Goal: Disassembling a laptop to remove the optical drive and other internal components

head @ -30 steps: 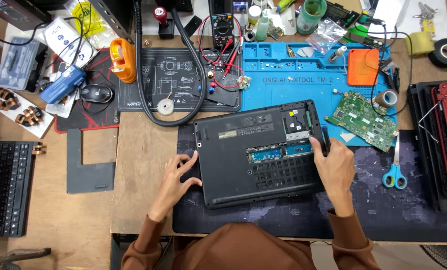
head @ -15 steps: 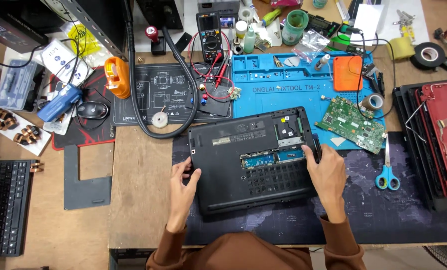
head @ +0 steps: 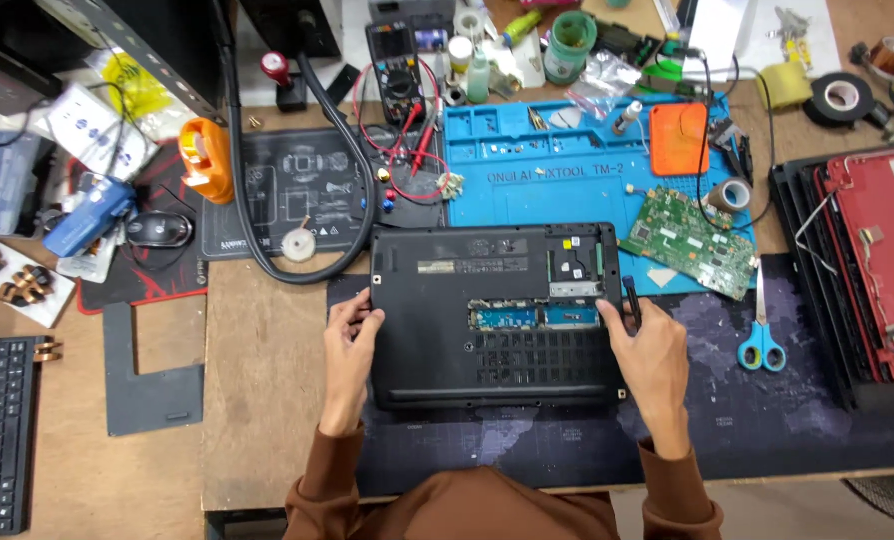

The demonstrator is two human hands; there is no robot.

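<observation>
Watching: I am looking down at a workbench (head: 267,400) where both hands are resting on an upturned laptop.
Laptop: the black laptop (head: 497,315) is lying bottom-up on a dark desk mat (head: 767,420), square to the bench edge, with a service hatch off and a small blue-green board showing inside.
Blue mat: a blue repair mat (head: 567,175) is sitting just behind the laptop, carrying a loose green circuit board (head: 689,240) and an orange pad (head: 679,138).
Risk, slipping: I am judging that the laptop could slide on the mat if the two hands push unevenly, since nothing else is bracing it.
Risk, exposed parts: I am thinking the thin tool could stray into the open bay, because it is sitting right beside the uncovered opening.
Risk, clutter: the scissors (head: 762,335) are lying near the right wrist, so a wide sweep of that arm could knock them.
Left hand: my left hand (head: 350,350) is curling loosely, fingertips touching the laptop's left edge, grasping nothing that I can see.
Right hand: my right hand (head: 652,355) is lying flat on the laptop's right edge while pinching a thin dark tool (head: 631,298) that is pointing away from me.
</observation>
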